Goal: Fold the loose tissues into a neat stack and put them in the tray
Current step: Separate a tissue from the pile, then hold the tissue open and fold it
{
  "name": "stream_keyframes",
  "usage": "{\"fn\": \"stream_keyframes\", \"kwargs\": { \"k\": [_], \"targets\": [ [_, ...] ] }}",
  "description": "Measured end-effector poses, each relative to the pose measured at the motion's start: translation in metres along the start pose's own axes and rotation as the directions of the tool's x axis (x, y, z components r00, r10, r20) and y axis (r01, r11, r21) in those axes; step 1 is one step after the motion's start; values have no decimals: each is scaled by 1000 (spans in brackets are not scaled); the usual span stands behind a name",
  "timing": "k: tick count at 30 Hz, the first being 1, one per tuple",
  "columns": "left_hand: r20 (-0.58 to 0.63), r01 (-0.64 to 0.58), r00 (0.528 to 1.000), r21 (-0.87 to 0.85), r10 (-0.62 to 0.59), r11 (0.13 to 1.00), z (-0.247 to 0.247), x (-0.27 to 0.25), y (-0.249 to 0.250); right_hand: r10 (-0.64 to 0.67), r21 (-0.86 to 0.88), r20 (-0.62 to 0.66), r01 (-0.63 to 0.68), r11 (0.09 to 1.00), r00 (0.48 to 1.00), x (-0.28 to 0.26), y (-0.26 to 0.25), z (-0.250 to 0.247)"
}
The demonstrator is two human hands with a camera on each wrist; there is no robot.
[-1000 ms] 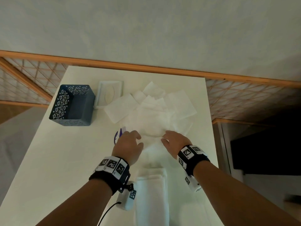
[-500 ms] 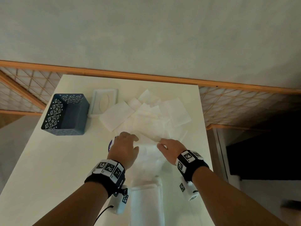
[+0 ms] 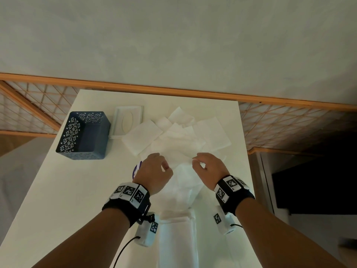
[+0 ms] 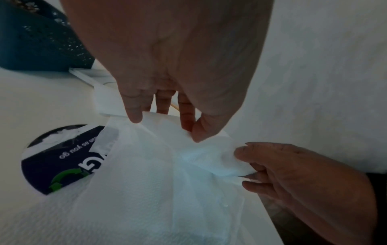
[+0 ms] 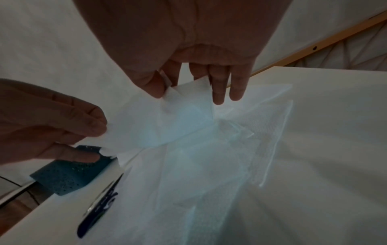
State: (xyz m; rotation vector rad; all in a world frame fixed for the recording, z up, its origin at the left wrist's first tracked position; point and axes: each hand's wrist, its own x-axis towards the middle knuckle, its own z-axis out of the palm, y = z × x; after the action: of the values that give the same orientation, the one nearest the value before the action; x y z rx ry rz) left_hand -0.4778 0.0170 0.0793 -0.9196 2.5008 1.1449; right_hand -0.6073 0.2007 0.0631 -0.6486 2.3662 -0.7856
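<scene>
A round dark sticker point(image 4: 62, 159) on the table point(image 3: 58, 200), half under a tissue point(image 4: 159, 174), shows upside-down white print. The small line seems to end in "as you go"; its start is covered. Below it stand larger letters, cut off and not legible, beside a green arrow symbol. The wristbands point(image 3: 128, 192) bear black-and-white square codes, no words.

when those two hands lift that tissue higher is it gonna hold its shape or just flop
Probably flop: the tissue already sags and creases between the left hand and right hand. It looks thin, nearly see-through, so likely very light and easy to tear if tugged apart.
</scene>
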Motion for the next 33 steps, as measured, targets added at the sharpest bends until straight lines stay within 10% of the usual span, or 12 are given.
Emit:
{"fn": "stream_keyframes", "kwargs": {
  "k": [23, 33],
  "targets": [
    [-197, -152, 976, -285, 97, 946, -27, -21, 10, -49, 14, -21, 49, 999, 999, -15, -43, -19],
    [-71, -88, 996, -875, 54, 476, -62, -43, 27, 138, 753, 178, -225, 619, 974, -16, -58, -35]
  ]
}}
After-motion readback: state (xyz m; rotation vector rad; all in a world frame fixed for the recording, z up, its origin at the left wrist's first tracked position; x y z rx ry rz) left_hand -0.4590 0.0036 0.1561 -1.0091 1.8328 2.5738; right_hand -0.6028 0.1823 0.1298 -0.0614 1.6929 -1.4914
